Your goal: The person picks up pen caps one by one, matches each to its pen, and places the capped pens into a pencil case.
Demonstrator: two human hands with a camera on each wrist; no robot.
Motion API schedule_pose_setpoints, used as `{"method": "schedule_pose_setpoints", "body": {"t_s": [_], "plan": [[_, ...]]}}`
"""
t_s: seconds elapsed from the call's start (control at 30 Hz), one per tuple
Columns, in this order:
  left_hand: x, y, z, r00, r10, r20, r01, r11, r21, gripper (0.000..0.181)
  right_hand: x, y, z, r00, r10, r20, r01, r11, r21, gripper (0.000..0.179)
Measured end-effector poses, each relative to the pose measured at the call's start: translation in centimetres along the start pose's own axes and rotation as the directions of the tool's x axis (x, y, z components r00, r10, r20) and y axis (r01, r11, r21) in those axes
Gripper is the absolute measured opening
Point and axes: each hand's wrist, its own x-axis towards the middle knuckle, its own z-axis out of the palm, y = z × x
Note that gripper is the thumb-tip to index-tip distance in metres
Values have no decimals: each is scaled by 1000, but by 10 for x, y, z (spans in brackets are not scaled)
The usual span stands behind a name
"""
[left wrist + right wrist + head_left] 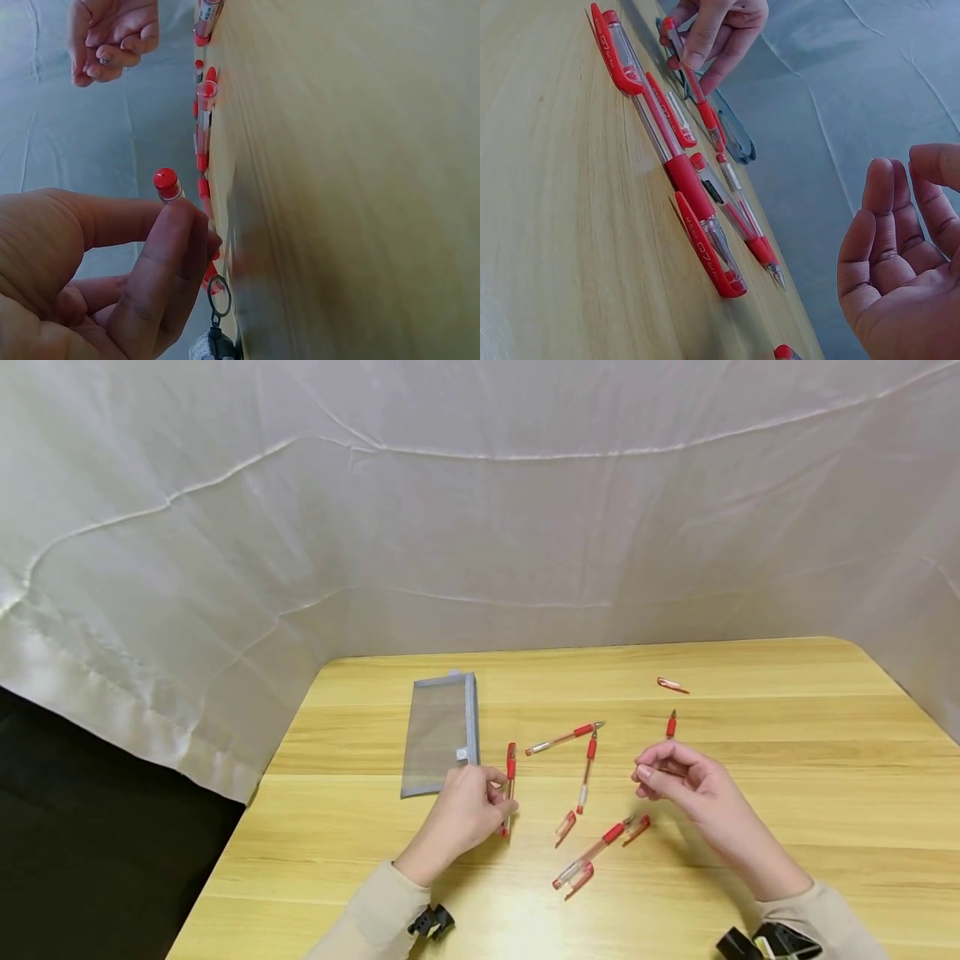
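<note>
The left grip (pixel 468 806) pinches a red pen (pixel 511 766) just right of the pouch (pixel 437 731), roughly parallel to its zip (pixel 472 718); the right grip (pixel 693 789), farther off, curls loosely, empty.

Pale, glossy cloth (pixel 517 527) fills the upper half of the head view, creased by long wavy lines, its hem slanting down the left. A black area (pixel 82 835) takes the lower left corner; a yellowish wood-grained table (pixel 817 768) spreads across the lower middle and right.
</note>
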Motion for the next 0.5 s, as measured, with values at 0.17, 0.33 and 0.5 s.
{"method": "schedule_pose_setpoints", "body": {"t_s": [0.17,0.33,0.5], "plan": [[1,-2,0,1000,12,2,-12,1000,-2,21,0,1,-2,1000,0,-4,0,1000,-2,13],[1,-2,0,1000,4,19,-4,1000,-22,23,1,2,-3,1000,-6,-6,6,1000,9,12],[0,-2,1,999,-13,40,14,1000,-27,26,0,2,-4,1000,-9,-12,9,1000,29,13]]}}
